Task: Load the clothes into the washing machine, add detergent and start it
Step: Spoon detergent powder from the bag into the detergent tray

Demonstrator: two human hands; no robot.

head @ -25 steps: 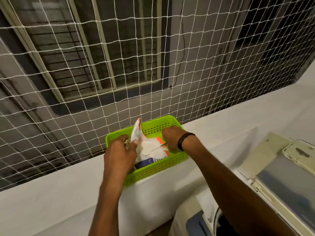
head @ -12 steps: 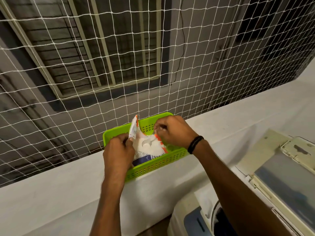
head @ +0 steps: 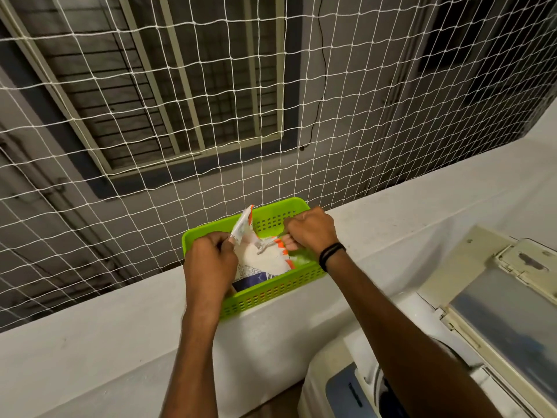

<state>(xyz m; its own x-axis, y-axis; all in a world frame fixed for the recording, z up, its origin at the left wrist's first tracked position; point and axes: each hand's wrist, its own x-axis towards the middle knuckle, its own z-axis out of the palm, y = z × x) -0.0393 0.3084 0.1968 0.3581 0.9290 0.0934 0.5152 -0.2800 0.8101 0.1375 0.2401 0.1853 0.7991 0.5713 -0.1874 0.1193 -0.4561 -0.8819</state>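
Now the right hand sits higher than a second ago, lifted from inside the bag to its right edge. Its grip is a closed fist, thumb at the orange trim; what it holds I cannot tell. The left hand still pinches the bag's left flap, and white powder shows. The bag stands in the green basket at frame centre, at the ledge's near edge. The net hangs just behind the basket; the washer opens at lower right.
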